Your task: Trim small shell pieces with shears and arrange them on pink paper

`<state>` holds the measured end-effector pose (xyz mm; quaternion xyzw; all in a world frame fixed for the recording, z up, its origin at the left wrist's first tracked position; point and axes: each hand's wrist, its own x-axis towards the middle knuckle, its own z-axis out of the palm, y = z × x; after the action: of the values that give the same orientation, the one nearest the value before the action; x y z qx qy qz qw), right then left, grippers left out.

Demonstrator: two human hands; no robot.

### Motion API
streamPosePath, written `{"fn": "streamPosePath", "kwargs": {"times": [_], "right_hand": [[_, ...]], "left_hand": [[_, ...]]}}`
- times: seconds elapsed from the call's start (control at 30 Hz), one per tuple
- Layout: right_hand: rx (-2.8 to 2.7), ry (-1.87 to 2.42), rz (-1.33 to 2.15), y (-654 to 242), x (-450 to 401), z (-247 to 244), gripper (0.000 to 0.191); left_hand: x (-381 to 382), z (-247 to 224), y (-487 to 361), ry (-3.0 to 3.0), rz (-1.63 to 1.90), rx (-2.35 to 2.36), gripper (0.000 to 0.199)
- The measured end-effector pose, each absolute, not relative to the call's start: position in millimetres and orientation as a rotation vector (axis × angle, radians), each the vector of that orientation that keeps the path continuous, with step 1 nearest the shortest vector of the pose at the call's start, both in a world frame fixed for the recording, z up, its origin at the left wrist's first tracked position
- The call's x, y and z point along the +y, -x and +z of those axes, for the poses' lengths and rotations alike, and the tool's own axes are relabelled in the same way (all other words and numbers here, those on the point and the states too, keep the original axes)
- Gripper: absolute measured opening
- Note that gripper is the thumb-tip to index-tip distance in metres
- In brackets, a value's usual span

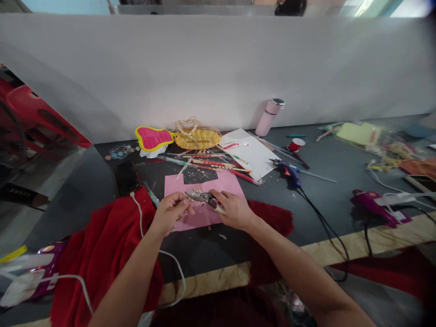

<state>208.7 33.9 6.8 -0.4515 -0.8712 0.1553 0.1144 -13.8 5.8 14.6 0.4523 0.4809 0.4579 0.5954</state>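
Note:
My right hand [234, 208] is wrapped round the handles of small pruning shears [201, 196], whose blades point left toward my other hand. My left hand [173, 210] is closed in a pinch right at the blade tip; what sits between its fingers is small, pale and too tiny to name. Under both hands lies a pink paper sheet [197, 220] with a rectangular notch in its far edge. A little heap of pale cut bits [196, 189] rests on it just behind the blades.
Wrapped sticks [209, 162] lie behind the paper, before a yellow wicker basket [204, 137]. A blue glue gun [289, 172] with its cord and a pink bottle [269, 117] stand rightward. At left are a phone [126, 177] and red cloth [109, 245]; a white wall panel closes the back.

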Motion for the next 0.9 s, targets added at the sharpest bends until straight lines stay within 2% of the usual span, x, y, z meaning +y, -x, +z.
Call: {"fn": "streamPosePath", "kwargs": {"times": [0.13, 0.43, 0.53, 0.73, 0.9], "right_hand": [[-2.535, 1.367, 0.451, -208, 35, 4, 0.043], [-2.520, 1.281, 0.425, -213, 44, -3, 0.060], [-2.546, 1.222, 0.457, -217, 46, -4, 0.059], [-2.591, 1.147, 0.479, -220, 47, -4, 0.069], [-2.596, 1.177, 0.465, -218, 46, -3, 0.063]], "left_hand": [[8, 11, 13, -1.089, 1.093, 1.174, 0.024], [3, 12, 4, -1.345, 1.201, 1.489, 0.016], [2, 12, 6, -1.351, 1.169, 1.422, 0.014], [7, 8, 14, -1.095, 1.034, 1.118, 0.026], [6, 11, 13, -1.058, 1.021, 1.083, 0.030]]}}
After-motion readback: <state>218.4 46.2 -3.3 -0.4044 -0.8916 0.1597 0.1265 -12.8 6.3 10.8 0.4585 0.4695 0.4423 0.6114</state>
